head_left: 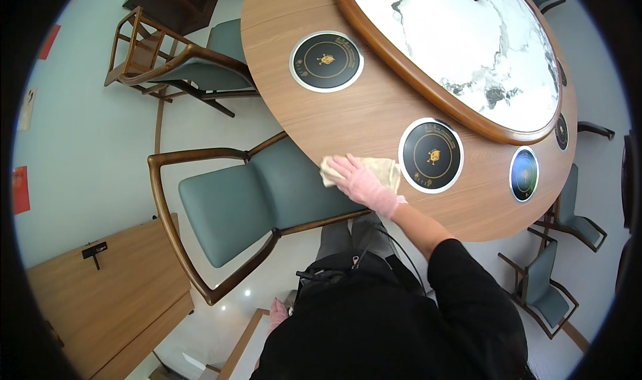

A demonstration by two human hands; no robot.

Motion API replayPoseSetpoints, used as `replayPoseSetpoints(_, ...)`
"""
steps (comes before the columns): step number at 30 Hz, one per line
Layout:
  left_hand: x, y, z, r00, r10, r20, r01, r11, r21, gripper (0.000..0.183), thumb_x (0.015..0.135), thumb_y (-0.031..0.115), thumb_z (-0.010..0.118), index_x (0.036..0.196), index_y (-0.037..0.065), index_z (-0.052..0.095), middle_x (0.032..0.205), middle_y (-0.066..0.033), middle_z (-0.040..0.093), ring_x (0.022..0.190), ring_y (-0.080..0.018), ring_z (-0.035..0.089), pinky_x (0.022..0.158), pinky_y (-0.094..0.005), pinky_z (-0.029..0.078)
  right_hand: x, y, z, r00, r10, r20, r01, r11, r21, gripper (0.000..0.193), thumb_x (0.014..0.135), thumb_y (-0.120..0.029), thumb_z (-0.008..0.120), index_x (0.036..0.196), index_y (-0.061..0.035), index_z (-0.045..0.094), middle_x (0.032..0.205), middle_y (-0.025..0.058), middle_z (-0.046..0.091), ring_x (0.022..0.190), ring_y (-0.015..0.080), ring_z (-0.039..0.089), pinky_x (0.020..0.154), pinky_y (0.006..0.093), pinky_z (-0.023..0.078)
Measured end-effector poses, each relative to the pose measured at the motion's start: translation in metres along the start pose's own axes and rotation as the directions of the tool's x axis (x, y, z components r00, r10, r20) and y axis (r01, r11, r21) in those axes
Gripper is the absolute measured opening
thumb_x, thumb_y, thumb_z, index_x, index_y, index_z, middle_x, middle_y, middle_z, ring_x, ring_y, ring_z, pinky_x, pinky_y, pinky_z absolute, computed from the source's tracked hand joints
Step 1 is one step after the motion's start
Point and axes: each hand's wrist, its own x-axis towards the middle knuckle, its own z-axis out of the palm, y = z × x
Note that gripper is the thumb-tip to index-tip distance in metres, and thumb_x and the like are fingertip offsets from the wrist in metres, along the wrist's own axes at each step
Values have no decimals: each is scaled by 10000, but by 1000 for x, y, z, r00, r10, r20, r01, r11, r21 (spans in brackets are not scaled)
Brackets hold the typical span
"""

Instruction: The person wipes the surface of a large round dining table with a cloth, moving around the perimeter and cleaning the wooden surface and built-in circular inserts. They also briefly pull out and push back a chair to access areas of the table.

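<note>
A black short-sleeved top (381,333) is worn with grey trousers (336,238) and pink gloves (364,185).

Driving remotely, I had my right arm (468,280) stuck out ahead, forearm (423,230) slanting up and left. My right hand (364,183), gloved pink, was palm down, fingers stretched pretty flat. My left hand (277,313), also gloved, hung low, mostly hidden, so I couldn't tell its grip.

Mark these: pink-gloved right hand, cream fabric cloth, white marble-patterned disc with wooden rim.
Pink-gloved right hand (364,185): head view, back of the hand.
Cream fabric cloth (386,171): head view, exposed right part.
White marble-patterned disc (461,42): head view, bare top.
</note>
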Motion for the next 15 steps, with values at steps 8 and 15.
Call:
replayPoseSetpoints(8, 2, 4, -6, 997, -79, 6, 80, 989, -121, 569, 1044, 322, 405, 1507, 4, 317, 1505, -217, 398, 1422, -322, 352, 1165, -368, 323, -34, 30, -24, 957, 291, -8, -291, 955, -66, 496, 954, -238, 513, 1434, -111, 492, 1571, 120, 357, 1453, 308, 321, 1203, 518, 219)
replayPoseSetpoints(15, 7, 6, -26, 993, -120, 17, 122, 976, -182, 551, 1050, 311, 389, 1504, 6, 321, 1500, -215, 402, 1424, -310, 350, 1163, -364, 326, 63, -5, 7, 926, 370, -77, -375, 924, -69, 519, 967, -281, 494, 1460, -122, 462, 1571, 132, 352, 1466, 314, 291, 1208, 502, 198)
